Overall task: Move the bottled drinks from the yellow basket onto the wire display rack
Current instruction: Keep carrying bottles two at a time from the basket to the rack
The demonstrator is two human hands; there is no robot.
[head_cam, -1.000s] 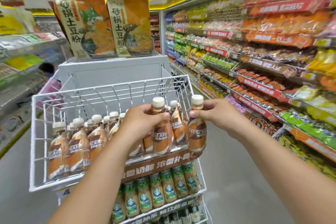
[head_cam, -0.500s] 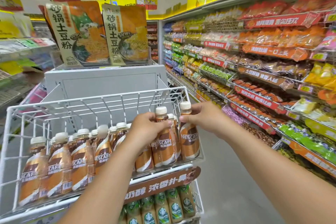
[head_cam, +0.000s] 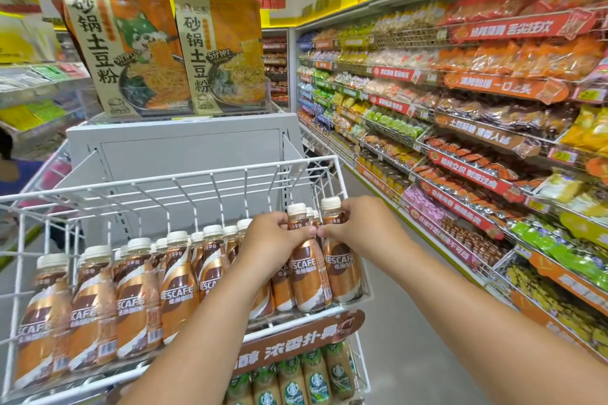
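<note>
A white wire display rack [head_cam: 230, 174] stands in front of me, its top tier lined with brown Nescafé coffee bottles [head_cam: 138, 302]. At the tier's right end my left hand [head_cam: 273, 243] grips the neck of one Nescafé bottle [head_cam: 307, 276] standing on the wire floor. Right beside it, my right hand [head_cam: 358, 227] holds the neck of the rightmost Nescafé bottle [head_cam: 342, 270], also standing on the tier against the right wall. The two hands touch at the fingertips. The yellow basket is out of view.
A lower tier holds green-labelled Starbucks bottles [head_cam: 292, 381] behind a brown sign strip [head_cam: 296, 339]. A grey shelf end panel [head_cam: 184, 154] with two noodle packs [head_cam: 171, 52] rises behind the rack. Snack shelves [head_cam: 477, 128] line the aisle on the right; a person [head_cam: 10, 168] is at far left.
Both hands have lowered their bottles into the right end of the top tier and drawn together. The camera has moved closer and lower over the rack.
</note>
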